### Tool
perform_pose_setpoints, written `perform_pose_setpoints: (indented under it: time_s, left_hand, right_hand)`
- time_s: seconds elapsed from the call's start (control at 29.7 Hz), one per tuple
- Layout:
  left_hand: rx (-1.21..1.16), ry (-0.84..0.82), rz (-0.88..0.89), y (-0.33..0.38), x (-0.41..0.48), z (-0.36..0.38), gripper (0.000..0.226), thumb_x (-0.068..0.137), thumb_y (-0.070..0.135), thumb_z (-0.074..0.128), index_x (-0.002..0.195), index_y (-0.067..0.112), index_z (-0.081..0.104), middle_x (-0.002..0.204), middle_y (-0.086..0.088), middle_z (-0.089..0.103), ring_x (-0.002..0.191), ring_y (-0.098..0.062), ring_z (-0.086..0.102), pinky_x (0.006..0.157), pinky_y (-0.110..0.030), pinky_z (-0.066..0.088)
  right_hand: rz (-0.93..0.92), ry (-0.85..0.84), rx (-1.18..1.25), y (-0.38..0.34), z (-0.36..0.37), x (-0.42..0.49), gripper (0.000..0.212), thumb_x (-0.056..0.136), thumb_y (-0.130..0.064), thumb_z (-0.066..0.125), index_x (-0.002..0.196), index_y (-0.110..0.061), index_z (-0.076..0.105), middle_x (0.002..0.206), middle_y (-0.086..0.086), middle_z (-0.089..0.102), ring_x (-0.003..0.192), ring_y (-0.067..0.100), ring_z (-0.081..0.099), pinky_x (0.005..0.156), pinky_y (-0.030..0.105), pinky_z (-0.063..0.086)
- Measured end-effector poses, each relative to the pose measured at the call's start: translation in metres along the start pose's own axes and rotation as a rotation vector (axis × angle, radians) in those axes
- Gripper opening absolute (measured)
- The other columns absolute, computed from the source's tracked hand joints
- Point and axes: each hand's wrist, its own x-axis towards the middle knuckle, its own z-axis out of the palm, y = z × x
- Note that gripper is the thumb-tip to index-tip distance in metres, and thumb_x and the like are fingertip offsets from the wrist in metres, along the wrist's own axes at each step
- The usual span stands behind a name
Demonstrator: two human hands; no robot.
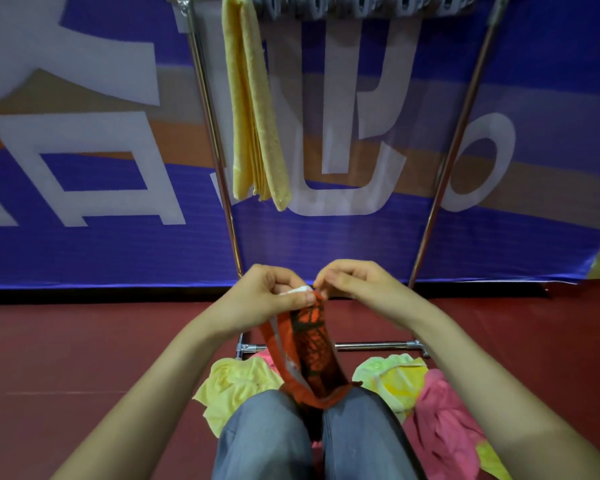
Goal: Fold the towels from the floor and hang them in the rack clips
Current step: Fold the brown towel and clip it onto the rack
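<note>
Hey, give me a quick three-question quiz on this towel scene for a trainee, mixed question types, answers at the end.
1. True or false: a folded yellow towel hangs from the rack clips.
2. Which towel do the left hand and right hand hold? A pink, B red-and-black towel, C green.
3. Fill in: the crumpled towels lie on the ____.
Key: 1 true; 2 B; 3 floor.
</note>
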Motion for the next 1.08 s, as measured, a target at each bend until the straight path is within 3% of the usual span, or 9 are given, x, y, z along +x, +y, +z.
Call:
perform_pose_setpoints:
  time_s: [0.1, 0.27, 0.4, 0.47, 0.64, 0.81, 0.88, 0.98, 1.08]
  left_hand:
    - [0.024, -0.018, -0.012, 0.0, -0.001, -0.006, 0.007, 0.08, 0.01, 0.064, 0.074, 0.01, 0.067, 0.057, 0.006, 0.066, 0.057, -0.001, 0.061, 0.062, -0.012, 0.049]
    - [0.045, -0.035, -0.01, 0.007, 0.0, -0.012, 0.006, 0.08, 0.011, 0.062, 0.076, 0.008, 0.066, 0.065, -0.002, 0.068, 0.06, -0.005, 0.063, 0.063, -0.014, 0.052]
    - [0.044, -0.041, 0.014, 0.014, 0.005, -0.016, 0.008, 0.076, 0.017, 0.064, 0.076, 0.01, 0.067, 0.066, 0.002, 0.069, 0.063, -0.003, 0.065, 0.062, -0.011, 0.05]
    - [0.046, -0.046, 0.008, 0.016, 0.006, -0.017, 0.013, 0.071, 0.025, 0.064, 0.074, 0.013, 0.067, 0.062, 0.006, 0.069, 0.062, -0.002, 0.064, 0.062, -0.011, 0.049]
    - [-0.102, -0.008, -0.081, 0.001, 0.006, -0.014, 0.01, 0.079, 0.026, 0.065, 0.076, 0.017, 0.066, 0.056, 0.01, 0.063, 0.053, 0.0, 0.056, 0.055, -0.013, 0.042]
    - [-0.307, 0.145, -0.021, -0.001, 0.006, 0.0, 0.015, 0.085, 0.012, 0.052, 0.085, 0.009, 0.067, 0.064, 0.003, 0.072, 0.059, -0.006, 0.066, 0.058, -0.016, 0.054]
    - [-0.224, 0.126, 0.047, 0.013, 0.011, -0.003, 0.015, 0.08, 0.018, 0.057, 0.086, 0.011, 0.068, 0.066, 0.003, 0.073, 0.063, -0.008, 0.068, 0.06, -0.017, 0.055]
    - [-0.001, -0.029, 0.083, 0.035, 0.02, -0.003, 0.028, 0.072, 0.028, 0.06, 0.09, 0.008, 0.069, 0.074, 0.001, 0.073, 0.071, -0.01, 0.069, 0.067, -0.018, 0.055]
    - [0.094, -0.067, 0.096, 0.045, 0.029, 0.0, 0.017, 0.08, 0.02, 0.061, 0.089, 0.008, 0.069, 0.074, 0.0, 0.072, 0.068, -0.006, 0.067, 0.065, -0.015, 0.054]
  right_hand:
    - [-0.006, -0.029, -0.069, 0.002, 0.006, 0.004, 0.019, 0.089, -0.009, 0.048, 0.082, -0.019, 0.063, 0.079, -0.011, 0.063, 0.073, -0.01, 0.059, 0.072, 0.006, 0.044]
    - [0.04, -0.064, -0.018, 0.007, 0.007, 0.007, 0.018, 0.09, -0.011, 0.048, 0.08, -0.02, 0.06, 0.078, -0.01, 0.059, 0.072, -0.007, 0.057, 0.073, 0.01, 0.047]
    - [0.026, -0.077, 0.026, 0.0, 0.007, 0.008, 0.02, 0.091, -0.006, 0.045, 0.078, -0.015, 0.057, 0.05, -0.017, 0.057, 0.05, -0.007, 0.05, 0.056, 0.005, 0.039]
    - [0.004, -0.073, 0.004, -0.002, 0.005, 0.008, 0.022, 0.091, -0.006, 0.046, 0.075, -0.015, 0.058, 0.047, -0.019, 0.056, 0.048, -0.007, 0.049, 0.053, 0.004, 0.036]
    - [-0.038, 0.1, 0.189, -0.001, -0.001, 0.011, 0.022, 0.089, -0.011, 0.048, 0.071, -0.019, 0.058, 0.056, -0.013, 0.061, 0.056, -0.003, 0.054, 0.057, 0.01, 0.044]
    - [-0.009, 0.182, 0.179, 0.001, -0.018, 0.005, 0.02, 0.089, -0.016, 0.049, 0.072, -0.019, 0.06, 0.06, -0.011, 0.058, 0.06, 0.004, 0.052, 0.062, 0.017, 0.044]
    - [0.027, 0.17, 0.134, 0.001, -0.021, 0.001, 0.018, 0.09, -0.02, 0.047, 0.079, -0.018, 0.062, 0.069, -0.011, 0.06, 0.071, 0.007, 0.055, 0.072, 0.021, 0.046]
    - [0.01, 0.169, 0.093, -0.01, -0.022, 0.004, 0.022, 0.09, -0.029, 0.044, 0.09, -0.02, 0.064, 0.089, -0.002, 0.064, 0.09, 0.014, 0.06, 0.086, 0.03, 0.049]
    - [-0.028, 0.188, 0.028, -0.028, -0.021, 0.01, 0.017, 0.088, -0.027, 0.051, 0.08, -0.026, 0.066, 0.077, -0.008, 0.067, 0.081, 0.008, 0.062, 0.082, 0.028, 0.049]
